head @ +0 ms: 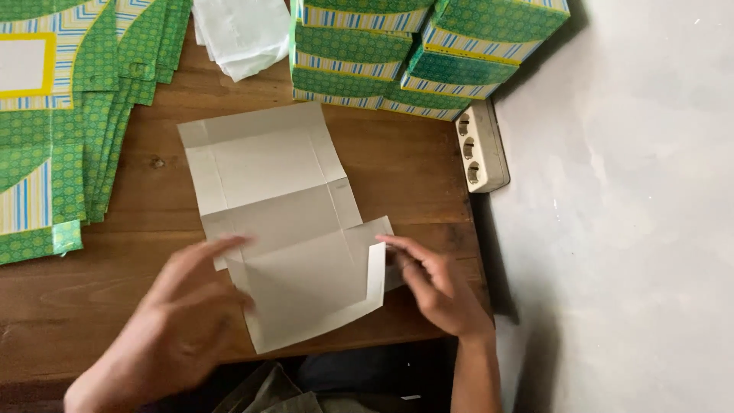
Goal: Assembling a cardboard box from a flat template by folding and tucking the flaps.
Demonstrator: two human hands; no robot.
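- Head view, sole camera: worn on my head, facing steeply down, close over the wooden table (pixel 397 164).
- Near edge: my lap; right: grey floor (pixel 627 229).

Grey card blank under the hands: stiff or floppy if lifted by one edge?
Probably semi-stiff: the card blank lies flat but hinges at its creases, where the near panel lifts between the left hand and right hand. Likely light, being a single thin sheet. It may slide easily on the smooth wooden table.
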